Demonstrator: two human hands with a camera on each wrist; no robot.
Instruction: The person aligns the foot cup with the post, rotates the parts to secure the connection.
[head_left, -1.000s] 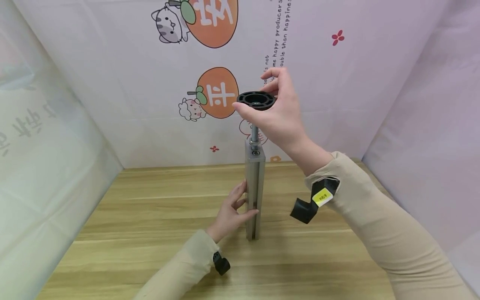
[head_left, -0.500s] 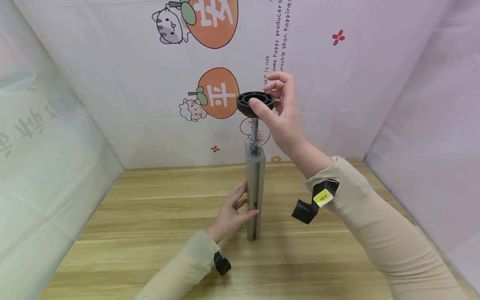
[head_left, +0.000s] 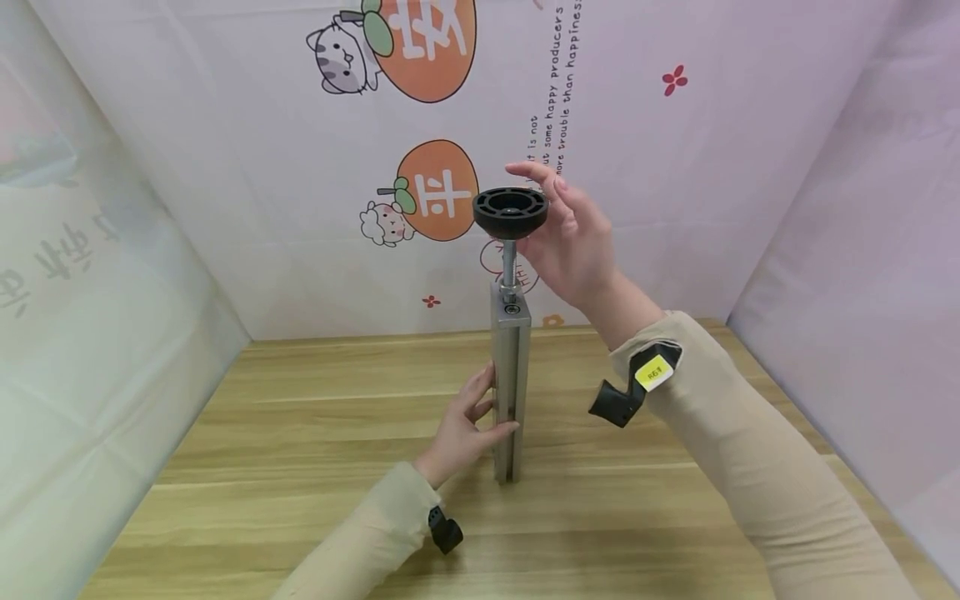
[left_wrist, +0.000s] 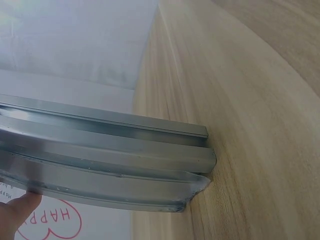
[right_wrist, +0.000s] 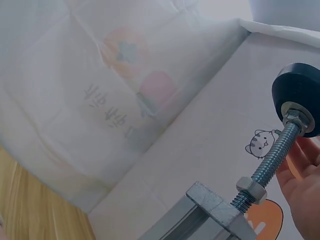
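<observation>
An aluminum extrusion profile [head_left: 504,358] stands upright on the wooden table, and its lower end meets the wood in the left wrist view. My left hand [head_left: 461,429] grips its lower half, with the thumb across the near side. Out of the profile's top end rises a threaded rod [right_wrist: 276,154] with a hex nut [right_wrist: 251,190] low on it, close above the end plate. The rod carries a round black leveling foot [head_left: 511,218], ribbed on top. My right hand [head_left: 573,250] is just right of and behind the foot, fingers loosely spread and not wrapped round it.
The wooden table [head_left: 315,417] reaches back to a white printed cloth wall [head_left: 300,250]. More cloth walls stand at the left [head_left: 112,275] and right [head_left: 832,250]. A black wrist camera mount is strapped at each sleeve.
My right hand has let go of the foot's rim; its thumb swept across the top to the right side and the hand turned. The left hand and profile have stayed put.
</observation>
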